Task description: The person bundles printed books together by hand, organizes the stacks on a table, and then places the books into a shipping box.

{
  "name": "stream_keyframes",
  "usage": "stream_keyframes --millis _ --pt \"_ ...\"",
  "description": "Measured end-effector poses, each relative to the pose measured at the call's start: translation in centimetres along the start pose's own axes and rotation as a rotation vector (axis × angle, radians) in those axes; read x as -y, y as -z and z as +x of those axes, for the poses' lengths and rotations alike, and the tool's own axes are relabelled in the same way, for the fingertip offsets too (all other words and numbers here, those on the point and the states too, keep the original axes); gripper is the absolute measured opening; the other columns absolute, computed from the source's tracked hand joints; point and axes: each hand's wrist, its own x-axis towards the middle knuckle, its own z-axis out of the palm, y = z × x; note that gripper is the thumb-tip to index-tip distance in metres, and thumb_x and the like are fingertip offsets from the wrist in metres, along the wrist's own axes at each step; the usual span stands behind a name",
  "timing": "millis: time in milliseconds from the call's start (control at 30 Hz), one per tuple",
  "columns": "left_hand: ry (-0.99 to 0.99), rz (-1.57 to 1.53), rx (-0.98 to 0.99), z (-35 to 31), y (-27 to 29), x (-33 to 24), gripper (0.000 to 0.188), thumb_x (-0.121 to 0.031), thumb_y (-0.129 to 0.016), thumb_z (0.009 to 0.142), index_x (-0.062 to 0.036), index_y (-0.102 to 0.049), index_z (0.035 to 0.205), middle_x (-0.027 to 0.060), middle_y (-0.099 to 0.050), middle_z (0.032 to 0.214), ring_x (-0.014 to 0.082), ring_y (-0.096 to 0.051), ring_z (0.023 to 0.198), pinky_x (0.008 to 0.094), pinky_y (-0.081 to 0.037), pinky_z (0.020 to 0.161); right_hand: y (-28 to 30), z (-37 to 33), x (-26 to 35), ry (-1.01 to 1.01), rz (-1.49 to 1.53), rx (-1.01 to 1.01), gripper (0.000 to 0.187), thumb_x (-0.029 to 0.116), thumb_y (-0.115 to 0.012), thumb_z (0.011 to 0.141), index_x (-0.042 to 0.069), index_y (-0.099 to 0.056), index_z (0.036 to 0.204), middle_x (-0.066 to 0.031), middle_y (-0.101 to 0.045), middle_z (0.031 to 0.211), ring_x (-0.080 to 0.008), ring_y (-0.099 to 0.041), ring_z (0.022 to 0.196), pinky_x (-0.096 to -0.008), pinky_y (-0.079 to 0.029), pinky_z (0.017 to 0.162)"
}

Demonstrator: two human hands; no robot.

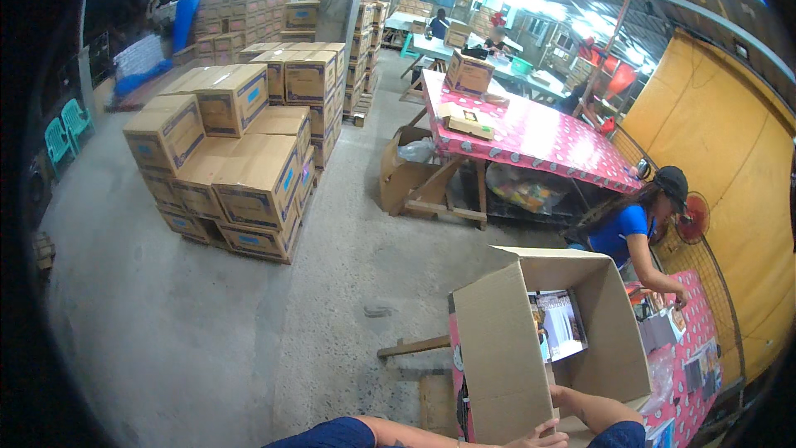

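Note:
A large open cardboard box (506, 344) stands on a pink patterned table in front of me. Inside it lie printed sheets or booklets (566, 328) with a pale, glossy picture. My left hand (539, 435) is at the box's near edge, its fingers bent against the cardboard. My right hand (568, 401) reaches over the near side and touches the edge of the left wall; its fingertips are mostly hidden by the cardboard.
A co-worker in a blue shirt (612, 241) handles printed items on the pink table (705, 299) at right. Stacked closed cartons (249, 170) stand on the floor at left. Another pink table (531, 137) holds a carton (469, 73); a wooden leg (419, 346) juts out at left.

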Motion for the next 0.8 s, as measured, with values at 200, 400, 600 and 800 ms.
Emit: stream_keyframes --millis 200,400,600,800 --pt "-0.003 -0.004 -0.011 0.4 0.1 -0.1 0.022 -0.03 -0.06 0.083 -0.0084 -0.062 0.087 0.0061 -0.056 0.086 0.0247 -0.054 0.096 0.0614 -0.03 0.097 -0.2 -0.9 -0.3 -0.048 0.001 -0.008 0.066 0.041 -0.076 0.079 0.004 -0.054 0.129 -0.0128 -0.061 0.123 -0.027 -0.058 0.111 -0.0468 -0.049 0.093" --pt "0.016 -0.018 -0.011 0.4 0.0 -0.2 0.022 -0.031 -0.063 0.082 -0.0101 -0.064 0.085 0.0062 -0.057 0.087 0.0266 -0.054 0.098 0.0639 -0.028 0.098 -1.0 -3.0 -0.6 -0.091 -0.016 -0.029 0.065 0.039 -0.076 0.08 0.004 -0.053 0.13 -0.0128 -0.061 0.123 -0.0273 -0.059 0.11 -0.0463 -0.049 0.093" --pt "0.004 0.086 0.03 -1.0 -1.3 -0.5 0.028 -0.04 -0.064 0.081 -0.0126 -0.066 0.087 0.0067 -0.057 0.091 0.0253 -0.053 0.103 0.0654 -0.025 0.1 -3.0 -19.1 5.1 -0.025 0.159 -0.231 0.063 0.029 -0.087 0.07 0.0 -0.059 0.118 -0.013 -0.065 0.114 -0.0252 -0.065 0.096 -0.0444 -0.055 0.086" --pt "0.341 -0.34 0.158 2.6 2.3 0.3 0.051 -0.031 -0.069 0.082 -0.0072 -0.056 0.125 0.014 -0.057 0.119 0.0295 -0.053 0.118 0.0553 -0.033 0.103 0.3 -33.1 6.2 0.416 -0.206 -0.671 0.061 0.038 -0.084 0.068 0.0 -0.065 0.112 -0.0071 -0.068 0.099 -0.0165 -0.064 0.086 -0.0326 -0.052 0.08"
